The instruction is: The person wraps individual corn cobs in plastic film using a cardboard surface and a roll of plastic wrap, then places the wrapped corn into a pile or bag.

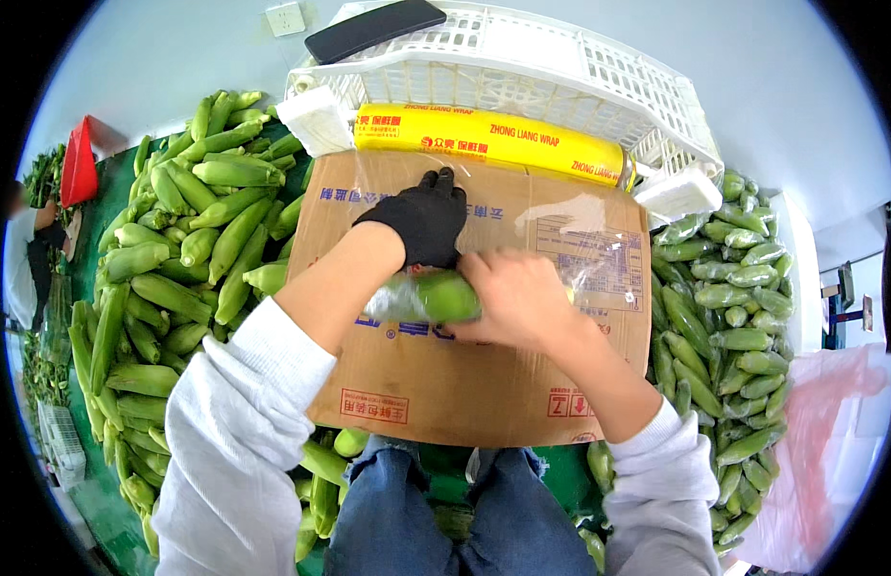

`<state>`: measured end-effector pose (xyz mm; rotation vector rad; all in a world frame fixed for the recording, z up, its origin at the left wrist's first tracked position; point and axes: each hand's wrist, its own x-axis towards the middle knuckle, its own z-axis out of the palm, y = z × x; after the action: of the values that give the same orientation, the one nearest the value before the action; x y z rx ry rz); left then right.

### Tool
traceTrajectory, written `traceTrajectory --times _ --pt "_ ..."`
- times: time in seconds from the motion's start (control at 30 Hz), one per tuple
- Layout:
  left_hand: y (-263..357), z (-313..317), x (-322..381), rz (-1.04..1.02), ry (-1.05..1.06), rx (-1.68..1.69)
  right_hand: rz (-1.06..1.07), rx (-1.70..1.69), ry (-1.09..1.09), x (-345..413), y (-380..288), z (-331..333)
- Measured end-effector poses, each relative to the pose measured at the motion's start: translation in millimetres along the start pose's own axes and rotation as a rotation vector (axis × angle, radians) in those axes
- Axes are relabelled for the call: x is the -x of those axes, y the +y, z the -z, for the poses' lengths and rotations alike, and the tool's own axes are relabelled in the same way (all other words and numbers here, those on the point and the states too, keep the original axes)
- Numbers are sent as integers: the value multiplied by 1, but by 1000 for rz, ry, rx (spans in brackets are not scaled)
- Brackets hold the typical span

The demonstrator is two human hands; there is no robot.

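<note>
An ear of corn in its green husk (445, 297), partly covered by clear plastic film, lies across a flat cardboard sheet (488, 403). My left hand (427, 219), in a black glove, rests on the sheet just above the ear; what its fingertips do with the film cannot be told. My bare right hand (513, 295), slightly blurred, has its fingers around the ear's right end. Clear film lies over the upper part of the cardboard. Beyond it, a yellow roll of cling wrap (488, 140) rests against a white plastic crate (517, 79).
Unwrapped corn ears (172, 237) are heaped at the left, film-wrapped ears (747, 338) at the right. A black phone (373, 29) lies on the crate. A red object (80, 162) and another person (28, 252) are at the far left. Pink plastic (819, 446) hangs at the lower right.
</note>
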<state>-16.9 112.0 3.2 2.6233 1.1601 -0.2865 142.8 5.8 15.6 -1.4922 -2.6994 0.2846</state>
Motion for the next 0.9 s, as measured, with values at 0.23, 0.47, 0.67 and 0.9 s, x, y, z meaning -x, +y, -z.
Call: traceTrajectory --times 0.23,0.47,0.67,0.9 --pt "-6 -1 7 -17 -13 -5 186 -567 -672 93 -44 23" --pt "86 -30 99 -370 736 641 -692 -1775 -282 142 -24 12" --pt "109 -28 84 -365 617 2451 272 -3173 -686 89 -73 -41" --pt "59 -59 98 332 779 2097 -611 -2019 -329 116 -53 -21"
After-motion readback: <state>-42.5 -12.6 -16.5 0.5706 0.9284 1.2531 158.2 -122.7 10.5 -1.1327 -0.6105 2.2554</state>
